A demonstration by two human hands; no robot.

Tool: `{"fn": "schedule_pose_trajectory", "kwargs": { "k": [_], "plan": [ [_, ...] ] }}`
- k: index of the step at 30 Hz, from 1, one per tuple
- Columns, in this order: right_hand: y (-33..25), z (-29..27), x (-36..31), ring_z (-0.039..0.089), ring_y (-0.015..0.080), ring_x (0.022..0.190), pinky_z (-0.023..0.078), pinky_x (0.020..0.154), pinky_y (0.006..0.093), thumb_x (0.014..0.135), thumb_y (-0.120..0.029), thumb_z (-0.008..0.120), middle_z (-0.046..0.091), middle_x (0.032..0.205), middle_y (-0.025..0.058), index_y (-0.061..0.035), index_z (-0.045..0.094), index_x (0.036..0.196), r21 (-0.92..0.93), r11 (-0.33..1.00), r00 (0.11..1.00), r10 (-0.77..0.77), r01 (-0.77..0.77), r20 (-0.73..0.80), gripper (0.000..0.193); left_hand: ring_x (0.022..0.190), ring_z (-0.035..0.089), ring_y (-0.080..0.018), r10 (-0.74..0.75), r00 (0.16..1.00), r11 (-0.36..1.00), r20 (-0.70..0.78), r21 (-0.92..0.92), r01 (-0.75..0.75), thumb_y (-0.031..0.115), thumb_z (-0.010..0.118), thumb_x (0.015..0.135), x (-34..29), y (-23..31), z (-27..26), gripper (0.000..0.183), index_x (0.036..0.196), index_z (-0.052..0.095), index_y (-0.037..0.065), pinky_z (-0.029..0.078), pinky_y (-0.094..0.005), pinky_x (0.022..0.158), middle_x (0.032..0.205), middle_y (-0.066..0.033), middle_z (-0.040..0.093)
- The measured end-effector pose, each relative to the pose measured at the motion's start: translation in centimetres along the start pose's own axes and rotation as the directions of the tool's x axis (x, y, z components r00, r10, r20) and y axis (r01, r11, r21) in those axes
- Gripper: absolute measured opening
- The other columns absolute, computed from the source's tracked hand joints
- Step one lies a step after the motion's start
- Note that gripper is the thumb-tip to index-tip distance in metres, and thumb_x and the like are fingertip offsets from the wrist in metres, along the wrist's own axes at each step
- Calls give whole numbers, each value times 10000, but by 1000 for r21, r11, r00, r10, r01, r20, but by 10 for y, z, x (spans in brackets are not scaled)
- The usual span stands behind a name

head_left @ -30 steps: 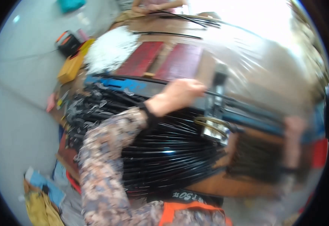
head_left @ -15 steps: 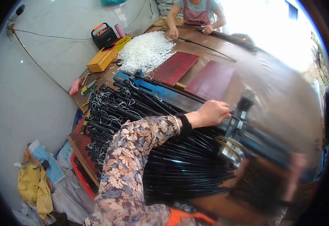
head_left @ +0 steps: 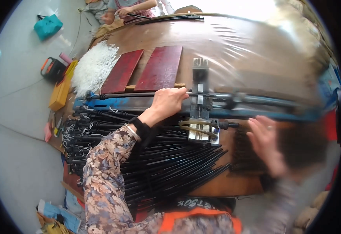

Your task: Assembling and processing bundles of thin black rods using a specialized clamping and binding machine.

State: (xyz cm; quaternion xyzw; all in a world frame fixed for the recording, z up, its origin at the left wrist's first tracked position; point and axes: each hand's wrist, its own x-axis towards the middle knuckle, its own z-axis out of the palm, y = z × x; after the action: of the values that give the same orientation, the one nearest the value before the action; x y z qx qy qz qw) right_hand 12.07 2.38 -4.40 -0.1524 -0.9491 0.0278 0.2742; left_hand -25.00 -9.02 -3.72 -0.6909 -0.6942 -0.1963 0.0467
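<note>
While the left hand [head_left: 168, 103] grips a black rod [head_left: 139, 94], red boards [head_left: 160, 68] lie beyond.

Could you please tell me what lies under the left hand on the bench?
The left hand rests on a thin black rod lying along the blue jig. Just below it, a heap of black rods covers the table. The hand hides where its fingers meet the rod.
</note>
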Motion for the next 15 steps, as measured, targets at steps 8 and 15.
{"fn": "schedule_pose_trajectory", "kwargs": {
  "k": [8,15],
  "plan": [
    [-20,38,16,620,360,945,518,798,415,835,43,663,643,1019,179,15,630,1123,416,901,989,84,-126,119,291,695,675,-346,-1,999,999,-34,-43,0,277,621,963,-5,7,8,243,813,594,87,522,-450,595,728,-124,666],
    [-1,34,16,614,376,968,506,862,423,827,-3,690,631,1092,220,-2,598,1265,566,792,944,40,-230,327,448,675,668,-267,237,951,970,-199,108,-219,224,636,934,4,-2,11,149,846,583,116,517,-401,579,730,-72,636]
  ]
}}
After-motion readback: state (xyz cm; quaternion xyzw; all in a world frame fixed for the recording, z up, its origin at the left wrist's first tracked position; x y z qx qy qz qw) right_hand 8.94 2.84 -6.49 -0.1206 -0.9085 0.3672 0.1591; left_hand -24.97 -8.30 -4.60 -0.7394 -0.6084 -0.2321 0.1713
